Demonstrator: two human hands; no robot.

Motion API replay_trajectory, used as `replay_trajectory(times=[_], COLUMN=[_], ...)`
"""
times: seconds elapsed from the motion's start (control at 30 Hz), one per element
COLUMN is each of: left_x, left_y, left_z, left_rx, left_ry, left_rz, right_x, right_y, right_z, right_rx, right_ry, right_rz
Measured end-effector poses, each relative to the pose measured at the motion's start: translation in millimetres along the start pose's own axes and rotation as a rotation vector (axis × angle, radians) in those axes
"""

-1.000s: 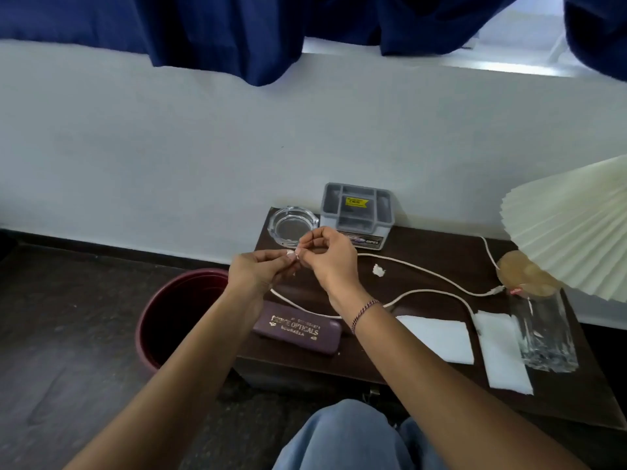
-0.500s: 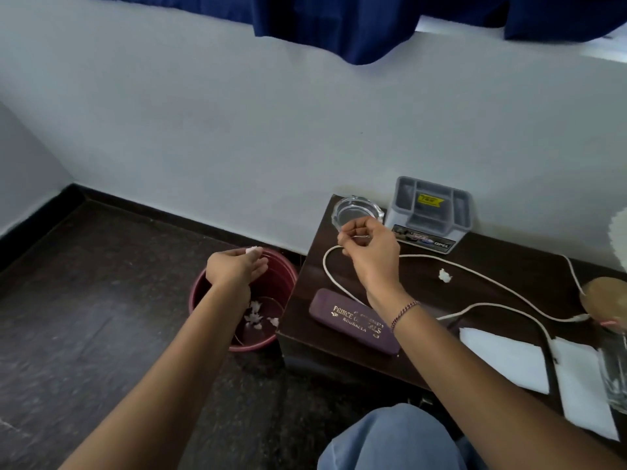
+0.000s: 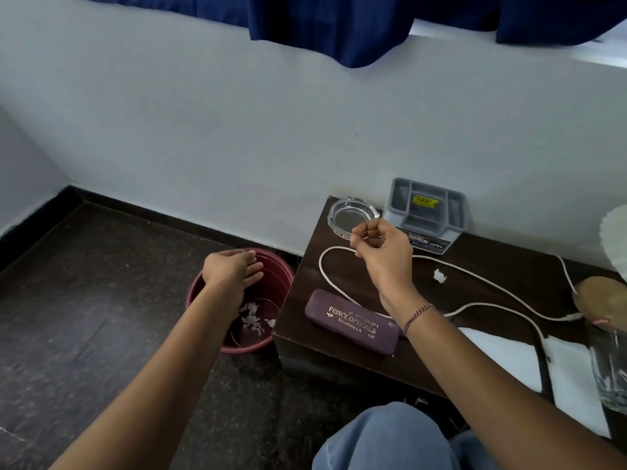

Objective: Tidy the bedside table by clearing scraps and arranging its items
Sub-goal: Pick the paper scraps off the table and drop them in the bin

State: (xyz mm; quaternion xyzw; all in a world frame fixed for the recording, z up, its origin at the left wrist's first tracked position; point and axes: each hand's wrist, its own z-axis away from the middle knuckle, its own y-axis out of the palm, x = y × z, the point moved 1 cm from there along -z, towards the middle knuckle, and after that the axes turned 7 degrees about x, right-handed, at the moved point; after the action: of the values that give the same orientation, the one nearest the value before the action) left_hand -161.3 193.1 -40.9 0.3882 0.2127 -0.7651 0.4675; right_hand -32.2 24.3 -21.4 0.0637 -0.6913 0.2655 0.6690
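The left hand (image 3: 232, 271) hangs palm down over the maroon bin (image 3: 217, 337), fingers loosely spread and holding nothing; below it, several white scraps (image 3: 252, 317) lie on the bin's floor, too small and tangled to count. Just right of that hand stands the dark bedside table (image 3: 475, 266). The right hand (image 3: 381, 249) is raised, thumb and fingertips pinched on the white cord (image 3: 324, 279), whose end is hidden inside the fingers. Beyond it sit one glass ashtray (image 3: 353, 215) and one grey organiser (image 3: 427, 208). Beneath the wrist lies one purple spectacle case (image 3: 351, 325). To its right rests one white scrap (image 3: 439, 275). Two napkins (image 3: 502, 354), a tumbler (image 3: 610, 374) and a lamp (image 3: 614, 239) are cut off at the frame's edge.
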Motion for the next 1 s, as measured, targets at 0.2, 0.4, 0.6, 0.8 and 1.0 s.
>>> replay_trajectory(times=[0.2, 0.4, 0.6, 0.8, 1.0], left_x=[2, 11, 19, 29, 35], left_y=[32, 72, 97, 116, 123], left_z=[14, 32, 38, 38, 34], left_rx=[0.104, 0.208, 0.271, 0.317, 0.324], left_ry=[0.018, 0.057, 0.042, 0.032, 0.006], left_rz=[-0.026, -0.076, -0.133, -0.155, -0.169], right_x=[-16, -38, -66, -84, -97], right_y=[-40, -85, -108, -116, -115], right_z=[-2, -11, -13, -16, -25], right_rx=[-0.036, -0.017, 0.105, 0.157, 0.255], right_ry=[-0.023, -0.047, 0.047, -0.031, -0.020], right_rz=[0.127, 0.465, 0.697, 0.976, 1.119])
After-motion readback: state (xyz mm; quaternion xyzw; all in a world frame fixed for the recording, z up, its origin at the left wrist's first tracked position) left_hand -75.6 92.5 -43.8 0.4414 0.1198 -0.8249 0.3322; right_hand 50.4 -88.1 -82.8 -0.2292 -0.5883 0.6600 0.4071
